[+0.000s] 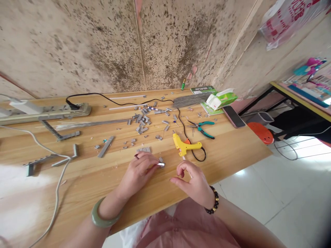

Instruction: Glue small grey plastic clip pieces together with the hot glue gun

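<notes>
My left hand pinches a small grey staple-like block between thumb and fingertips, just above the wooden table. More small grey pieces lie in a short row beyond its knuckles. To the right, my right hand is held with fingers curled and the thumb apart, and nothing shows between them. Just beyond it lies a yellow glue gun, its white glue stick pointing back toward that hand and partly hidden by it. A loose heap of grey pieces is scattered farther back.
Teal-handled pliers, a phone and a tissue pack lie at the right. Thin metal rods are bundled at the back. Grey angled frames, a power strip and a white cable occupy the left.
</notes>
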Available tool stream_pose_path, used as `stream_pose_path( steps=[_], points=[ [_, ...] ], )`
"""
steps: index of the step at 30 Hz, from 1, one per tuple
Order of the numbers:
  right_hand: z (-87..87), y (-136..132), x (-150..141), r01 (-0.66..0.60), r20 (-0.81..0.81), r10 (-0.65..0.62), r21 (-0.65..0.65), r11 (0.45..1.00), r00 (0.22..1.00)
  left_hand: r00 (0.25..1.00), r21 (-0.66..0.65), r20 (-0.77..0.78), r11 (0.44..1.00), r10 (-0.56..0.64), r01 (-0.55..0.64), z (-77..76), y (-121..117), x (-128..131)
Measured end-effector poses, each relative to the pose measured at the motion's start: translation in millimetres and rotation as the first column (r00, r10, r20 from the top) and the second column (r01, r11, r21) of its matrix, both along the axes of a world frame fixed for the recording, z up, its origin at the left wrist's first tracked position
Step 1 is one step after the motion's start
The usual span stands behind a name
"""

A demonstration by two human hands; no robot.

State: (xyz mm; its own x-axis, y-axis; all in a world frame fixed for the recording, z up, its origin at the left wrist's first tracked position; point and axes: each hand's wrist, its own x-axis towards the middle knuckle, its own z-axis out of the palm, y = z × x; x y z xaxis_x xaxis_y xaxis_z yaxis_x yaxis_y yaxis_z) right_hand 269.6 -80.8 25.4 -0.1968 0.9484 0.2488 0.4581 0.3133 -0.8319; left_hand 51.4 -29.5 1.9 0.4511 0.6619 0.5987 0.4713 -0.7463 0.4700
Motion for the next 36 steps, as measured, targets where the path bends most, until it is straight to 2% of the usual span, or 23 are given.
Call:
stream_pose_path(
  steps=[7, 10, 14, 19, 24, 27, 36],
  points=[
    [4.0, 1, -3, -0.048, -0.023, 0.048, 0.036, 0.998, 0.999, 0.998, -0.039, 0.061, 0.999, 0.031, -0.029, -2.2, 4, 0],
    [1.2, 1, -4, -0.072, -0.008, 0.073, 0.069, 0.995, 0.997, 0.985, -0.170, 0.151, 0.984, 0.080, -0.054, -3.1, 2, -1],
    [-2.0, 4, -2, -0.115, 0.045, 0.109, 0.148, 0.982, 0.993, 0.958, -0.383, 0.243, 0.922, 0.154, -0.051, -2.0, 0, -1],
    [2.6, 7, 2, -0.150, 0.157, 0.116, 0.224, 0.963, 0.981, 0.932, -0.500, 0.309, 0.866, 0.189, -0.010, 0.1, 0, 0],
    [3.4, 15, 0, -0.108, 0.210, 0.054, 0.253, 0.962, 0.976, 0.929, -0.550, 0.348, 0.830, 0.129, 0.090, 2.1, 0, -1],
    [1.9, 20, -5, -0.126, 0.239, 0.057, 0.286, 0.950, 0.969, 0.935, -0.566, 0.347, 0.811, 0.072, 0.148, 4.9, -1, 0],
    [1.3, 24, -19, -0.184, 0.285, 0.101, 0.280, 0.942, 0.953, 0.932, -0.544, 0.362, 0.821, 0.039, 0.176, 5.8, -1, 1]
  ],
)
